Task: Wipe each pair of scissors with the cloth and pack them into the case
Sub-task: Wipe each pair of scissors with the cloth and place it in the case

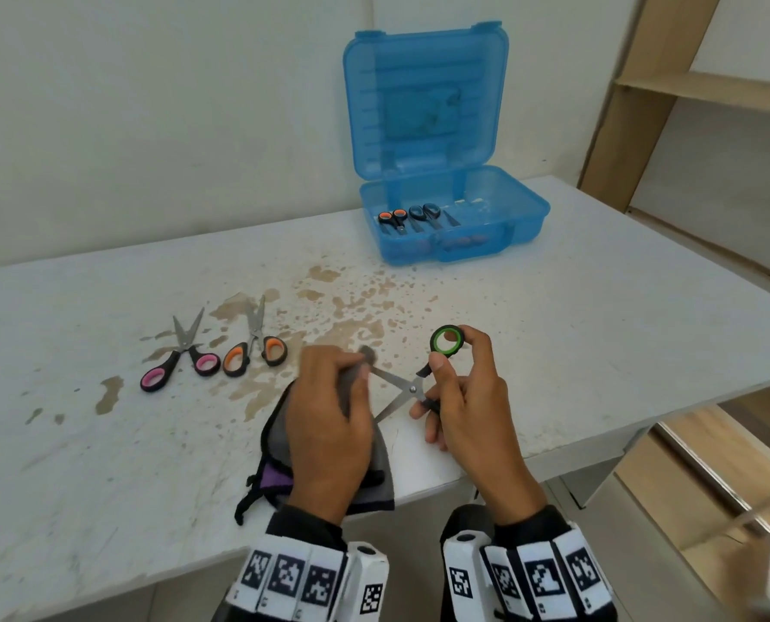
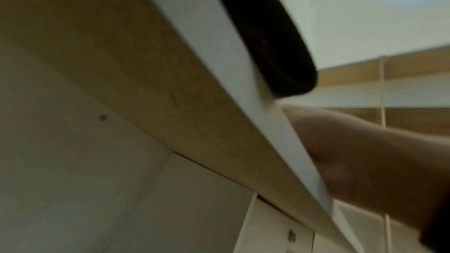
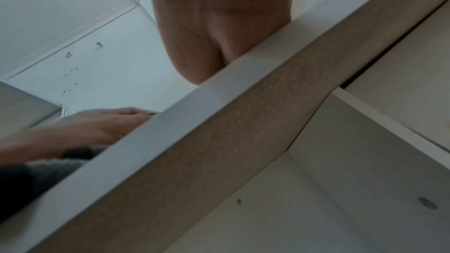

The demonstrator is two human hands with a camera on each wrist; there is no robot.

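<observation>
Gripping green-ringed scissors [image 1: 412,388], blades splayed: right hand [image 1: 468,397]; left hand [image 1: 329,424] pinching grey cloth [image 1: 280,437] round one blade.

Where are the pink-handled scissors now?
Head view: the pink-handled scissors lie open on the table, far left, beside the orange-handled scissors.

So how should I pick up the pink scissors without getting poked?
Take the pink scissors by the handles, coming from the near side of the table. Both pink loops lie toward you, and the open blades point away toward the wall, so your fingers stay clear of the tips. The loops are spread apart, so probably hold one loop or pinch just below the pivot.
</observation>
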